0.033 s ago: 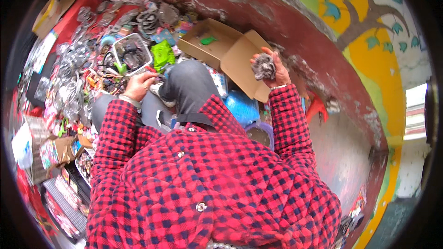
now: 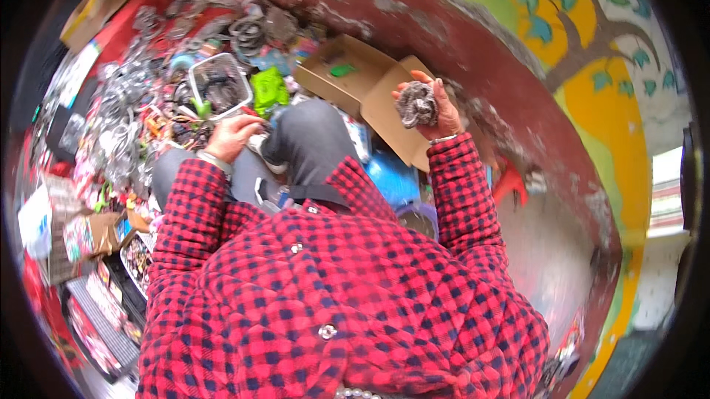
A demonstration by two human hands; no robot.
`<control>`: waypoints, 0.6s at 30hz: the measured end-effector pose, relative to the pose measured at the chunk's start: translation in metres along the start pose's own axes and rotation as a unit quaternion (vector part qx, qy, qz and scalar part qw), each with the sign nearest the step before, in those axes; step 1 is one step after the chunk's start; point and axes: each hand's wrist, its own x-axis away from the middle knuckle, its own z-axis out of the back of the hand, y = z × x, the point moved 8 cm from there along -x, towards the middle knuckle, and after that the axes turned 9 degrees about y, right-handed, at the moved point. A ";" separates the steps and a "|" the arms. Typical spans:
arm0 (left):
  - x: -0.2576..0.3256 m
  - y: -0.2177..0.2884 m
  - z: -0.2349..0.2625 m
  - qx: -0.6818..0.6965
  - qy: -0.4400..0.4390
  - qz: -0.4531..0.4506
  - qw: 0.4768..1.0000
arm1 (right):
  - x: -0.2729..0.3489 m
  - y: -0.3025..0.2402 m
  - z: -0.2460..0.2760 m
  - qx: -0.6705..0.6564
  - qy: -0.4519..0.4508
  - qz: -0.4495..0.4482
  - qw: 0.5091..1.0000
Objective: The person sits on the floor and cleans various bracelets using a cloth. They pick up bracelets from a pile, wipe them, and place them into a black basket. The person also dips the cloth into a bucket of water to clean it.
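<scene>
At the right, my right hand (image 2: 443, 112) is raised beside the open cardboard box (image 2: 383, 97). Its fingers and thumb curl around a ruffled grey-brown bundle (image 2: 417, 105), which looks like soft, gathered fabric. My left hand (image 2: 231, 137) is lower, over my bent legs, with its fingertips pinched together. A small red thing (image 2: 249, 111) shows by those fingertips; whether they grip it, I cannot tell. Just beyond that hand stands a white plastic basket (image 2: 194, 77) with dark items inside. A bright green packet (image 2: 269, 89) lies to the right of the basket.
Piles of clear-wrapped small goods (image 2: 122, 114) spread across the left. A blue plastic bag (image 2: 392, 177) and a purple tub (image 2: 423, 210) sit near my right forearm. The low red wall (image 2: 473, 51) curves behind the box. Small cartons (image 2: 103, 235) stand at the left.
My right hand has shifted slightly left, and the bundle in it looks turned and bunched differently. My left hand stays pinched in about the same place. The whole view has shifted a little.
</scene>
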 end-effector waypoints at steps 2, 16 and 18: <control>0.011 0.022 -0.012 0.210 -0.056 0.070 0.974 | -0.023 0.032 -0.118 -0.055 -0.134 -0.043 0.988; 0.009 -0.001 0.124 0.519 0.250 0.023 0.817 | -0.133 0.202 -0.232 0.142 -0.177 -0.210 0.951; 0.016 -0.012 0.156 0.496 0.317 -0.013 0.808 | -0.151 0.217 -0.241 0.162 -0.175 -0.212 0.948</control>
